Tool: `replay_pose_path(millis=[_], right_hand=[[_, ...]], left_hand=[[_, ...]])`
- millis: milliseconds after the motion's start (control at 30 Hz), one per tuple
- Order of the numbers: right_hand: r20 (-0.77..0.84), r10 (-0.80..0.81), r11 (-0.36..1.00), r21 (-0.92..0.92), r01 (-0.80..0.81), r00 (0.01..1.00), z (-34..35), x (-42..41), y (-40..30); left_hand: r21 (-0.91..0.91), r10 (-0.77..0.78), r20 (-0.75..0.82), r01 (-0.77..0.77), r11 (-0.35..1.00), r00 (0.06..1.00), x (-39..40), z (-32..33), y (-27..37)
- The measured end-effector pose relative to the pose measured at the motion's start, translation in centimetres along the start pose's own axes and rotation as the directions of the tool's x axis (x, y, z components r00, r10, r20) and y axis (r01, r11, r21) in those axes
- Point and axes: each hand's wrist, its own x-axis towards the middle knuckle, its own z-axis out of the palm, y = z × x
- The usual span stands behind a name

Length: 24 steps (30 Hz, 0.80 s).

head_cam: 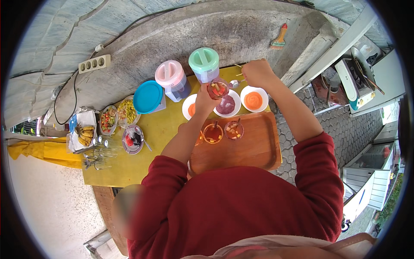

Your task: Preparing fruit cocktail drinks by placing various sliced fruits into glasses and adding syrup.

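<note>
My left hand [206, 101] holds a glass of liquid and fruit pieces [218, 89] above the white bowls. My right hand [258, 72] is closed at the table's back edge, with thin light sticks showing beside its fingers; its grip is partly hidden. A spoon [235, 83] lies between the hands. Below them stand a bowl of purple mixture [227, 103] and a bowl of orange mixture [253, 100]; another orange one [191, 110] is partly behind my left hand. On the brown wooden tray [245, 155] stand glasses of amber drink with fruit [213, 132], one partly hidden by my left arm.
Lidded pitchers, green [203, 60] and pink [169, 73], and a blue-lidded container [148, 97] line the wall side. Farther left are bowls of chopped fruit [127, 111], a dark-and-red bowl [133, 140], empty glasses [105, 153] and bananas [86, 135]. A stove [354, 81] stands at right.
</note>
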Motion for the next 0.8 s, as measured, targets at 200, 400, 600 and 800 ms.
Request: replay_pose_path(millis=[200, 400, 600, 800], right_hand=[[-0.019, 0.009, 1.0, -0.016, -0.009, 1.0, 0.1, 0.1, 0.1], [-0.073, 0.038, 0.998, 0.061, -0.033, 0.997, 0.1, 0.0, 1.4], [-0.085, 0.146, 0.989, 0.026, -0.144, 0.986, 9.0, 1.4, 1.8], [-0.02, 0.105, 0.994, 0.009, -0.105, 0.994, 17.3, 2.6, -1.0]], left_hand=[[-0.023, -0.004, 0.034, 0.005, 1.0, 0.999, 0.0, 0.1, -0.4], [-0.315, 0.032, 0.134, 0.012, 0.949, 0.991, 0.0, -0.4, -1.3], [-0.526, 0.106, 0.159, -0.007, 0.85, 0.982, -0.5, -1.7, -1.8], [-0.69, 0.016, 0.463, 0.349, 0.634, 0.886, -2.0, -4.5, 1.5]])
